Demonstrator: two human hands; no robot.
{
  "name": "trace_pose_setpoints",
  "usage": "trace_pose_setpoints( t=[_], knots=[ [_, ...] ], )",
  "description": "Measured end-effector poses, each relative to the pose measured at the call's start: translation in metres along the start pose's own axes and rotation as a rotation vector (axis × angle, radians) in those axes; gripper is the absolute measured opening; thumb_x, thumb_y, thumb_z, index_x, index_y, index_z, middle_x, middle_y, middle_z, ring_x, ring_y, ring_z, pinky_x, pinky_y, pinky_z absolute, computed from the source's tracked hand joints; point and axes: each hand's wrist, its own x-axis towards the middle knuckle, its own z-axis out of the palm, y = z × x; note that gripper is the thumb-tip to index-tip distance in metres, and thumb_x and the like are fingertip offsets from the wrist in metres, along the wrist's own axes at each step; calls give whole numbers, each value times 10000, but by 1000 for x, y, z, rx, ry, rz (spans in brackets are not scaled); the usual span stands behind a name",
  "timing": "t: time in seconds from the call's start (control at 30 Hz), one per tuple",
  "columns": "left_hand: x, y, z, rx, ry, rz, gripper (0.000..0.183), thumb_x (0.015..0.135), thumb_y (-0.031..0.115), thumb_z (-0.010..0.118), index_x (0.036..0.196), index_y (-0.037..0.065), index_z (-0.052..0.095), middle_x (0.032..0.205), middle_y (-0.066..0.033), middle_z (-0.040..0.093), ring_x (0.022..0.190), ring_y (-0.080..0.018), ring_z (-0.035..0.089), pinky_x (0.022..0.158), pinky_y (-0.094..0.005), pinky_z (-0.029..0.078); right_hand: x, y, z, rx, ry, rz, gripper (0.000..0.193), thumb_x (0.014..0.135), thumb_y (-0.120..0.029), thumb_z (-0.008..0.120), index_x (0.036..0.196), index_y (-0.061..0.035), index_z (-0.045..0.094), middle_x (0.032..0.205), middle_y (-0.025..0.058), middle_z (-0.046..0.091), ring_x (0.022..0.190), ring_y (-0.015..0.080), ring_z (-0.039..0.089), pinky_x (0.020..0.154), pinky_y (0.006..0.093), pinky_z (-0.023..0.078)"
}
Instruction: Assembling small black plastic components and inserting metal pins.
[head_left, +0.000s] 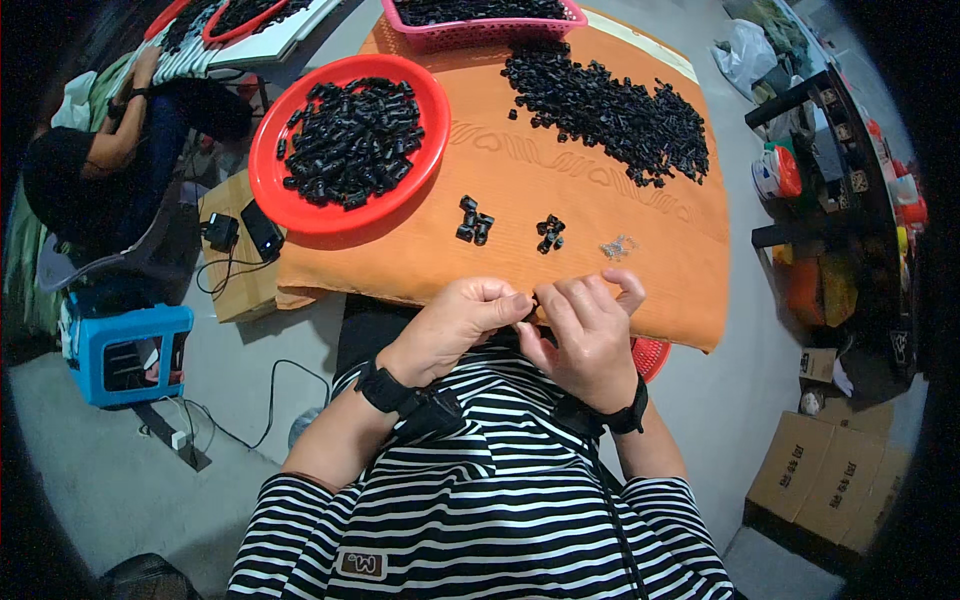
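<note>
At the near edge of the orange-covered table (390, 262), my left hand (450, 328) and my right hand (583, 335) meet, fingertips almost touching. Both are closed in a pinch around a small black plastic part (534, 304), mostly hidden by the fingers. Just beyond them lie three little groups: larger black tubular parts (475, 222), smaller black pieces (550, 233) and tiny silvery metal bits (618, 247). A red round tray (263, 170) at the left holds many black tubular parts (352, 140). Loose small black pieces (610, 110) spread across the far right of the cloth.
A pink basket (480, 36) of black parts stands at the far edge. To the left are a cardboard box (240, 290) with a phone and charger, a blue stool (130, 345) and a seated person (110, 150). A dark shelf (860, 200) and cartons (830, 475) stand right.
</note>
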Motion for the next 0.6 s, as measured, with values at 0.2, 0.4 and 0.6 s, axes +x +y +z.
trace_pose_setpoints(
  t=[0.2,0.4,0.6],
  knots=[
    [0,-1,2,6,31,5,257,1012,320,660,901,94,712,759,88,606,605,9,407,547,-167,320,-5,-1,10,57,62,-35,311,684,-133,818,945,-84,656,794,32,594,718,207,592,927,437,362],
    [3,-2,-8,-99,18,-84,236,1023,319,640,1015,90,694,845,51,668,604,23,460,511,-128,345,-2,5,4,187,-74,95,376,805,-160,784,1153,-62,681,899,50,665,865,211,636,980,445,343],
    [-2,7,-6,-284,82,36,404,1066,271,557,1381,19,538,897,-5,628,665,-6,544,511,-121,422,-9,41,8,39,96,170,291,886,-129,720,1163,-59,671,959,62,688,932,219,634,984,428,342]
  ],
)
